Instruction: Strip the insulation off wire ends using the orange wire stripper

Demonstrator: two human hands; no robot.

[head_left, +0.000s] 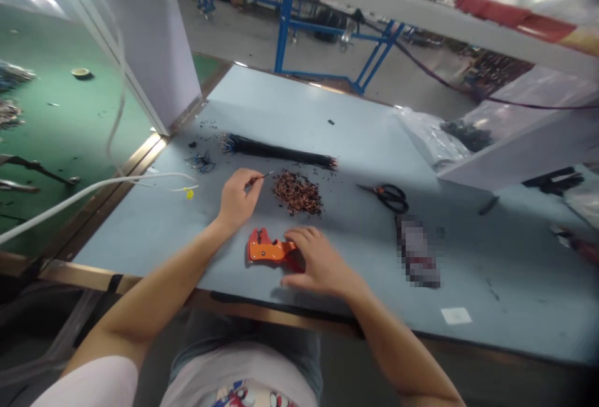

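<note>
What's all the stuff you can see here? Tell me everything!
table: 1, pale blue-grey, in front of the person
wire bundle: 1, black, far side of the table
cut wire pieces: one heap, reddish-brown and black, middle of the table
wire tangle: 1, blue and black, left of the bundle
orange hand tool: 1, orange, near the table's front edge
scissors: 1 pair, black handles, right of the heap
blurred object: 1, colour unclear, right of the hands
paper slip: 1, white, near the front edge
white cable: 1, white, left side
metal frame: 1, blue, beyond the table
left hand: 1, pinching a thin wire
right hand: 1, fingers touching the orange hand tool
</note>
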